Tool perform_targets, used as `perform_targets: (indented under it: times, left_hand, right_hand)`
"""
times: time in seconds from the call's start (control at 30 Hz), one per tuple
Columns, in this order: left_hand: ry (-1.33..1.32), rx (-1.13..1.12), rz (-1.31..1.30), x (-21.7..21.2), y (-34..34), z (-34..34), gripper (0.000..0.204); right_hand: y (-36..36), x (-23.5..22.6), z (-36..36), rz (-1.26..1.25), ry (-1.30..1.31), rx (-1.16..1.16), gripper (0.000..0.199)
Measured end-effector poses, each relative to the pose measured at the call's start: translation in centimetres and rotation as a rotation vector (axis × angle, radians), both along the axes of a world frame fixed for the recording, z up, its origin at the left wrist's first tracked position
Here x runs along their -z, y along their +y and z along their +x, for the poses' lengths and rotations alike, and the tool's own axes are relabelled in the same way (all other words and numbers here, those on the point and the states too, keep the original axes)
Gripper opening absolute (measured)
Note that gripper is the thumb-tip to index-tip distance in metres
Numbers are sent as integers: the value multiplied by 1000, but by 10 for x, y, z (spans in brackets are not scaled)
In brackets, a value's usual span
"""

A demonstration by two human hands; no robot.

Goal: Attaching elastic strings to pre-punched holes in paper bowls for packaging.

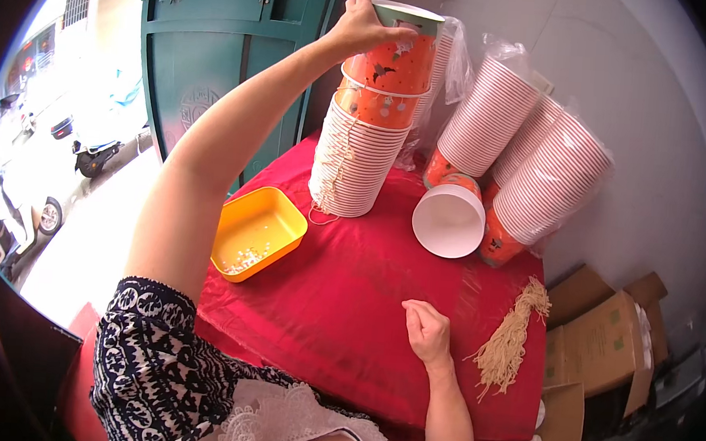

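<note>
My left hand (360, 30) reaches far up and grips the top orange paper bucket (387, 65) at its green upper edge, thumb lying across the front. That bucket sits on a tall stack of white-rimmed paper buckets (359, 164); thin strings dangle down the stack's side. Low over the red cloth, my right hand (427, 332) is closed, and whatever its fingers may hold is hidden. A bundle of beige strings (507, 347) lies to its right. Left of the stack, a yellow plastic tray (291, 226) contains small whitish bits.
Plastic-wrapped bucket stacks (488, 120) lean at the back right, with one bucket (450, 220) on its side before them. Cardboard boxes (600, 349) stand beyond the table's right edge. Behind the table's left side is a green metal door (209, 66); scooters (99, 144) are outside.
</note>
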State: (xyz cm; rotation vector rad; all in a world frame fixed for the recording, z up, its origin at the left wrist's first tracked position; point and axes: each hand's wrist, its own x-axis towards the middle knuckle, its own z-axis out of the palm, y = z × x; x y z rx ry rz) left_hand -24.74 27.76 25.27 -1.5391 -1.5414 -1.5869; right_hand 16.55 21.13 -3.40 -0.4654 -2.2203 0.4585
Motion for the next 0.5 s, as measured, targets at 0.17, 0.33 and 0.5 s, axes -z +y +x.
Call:
perform_targets:
  times: [0.17, 0.33, 0.5]
  left_hand:
    - [-35, -76, -24, 4, -3, 11, 129]
    - [-30, -79, -127, -1, -5, 8, 129]
    - [-49, -77, -263, -2, -1, 11, 130]
  right_hand:
    - [0, 1, -1, -10, -6, -6, 13]
    - [-1, 0, -1, -9, -2, -12, 11]
    - [-1, 0, -1, -13, -10, -20, 11]
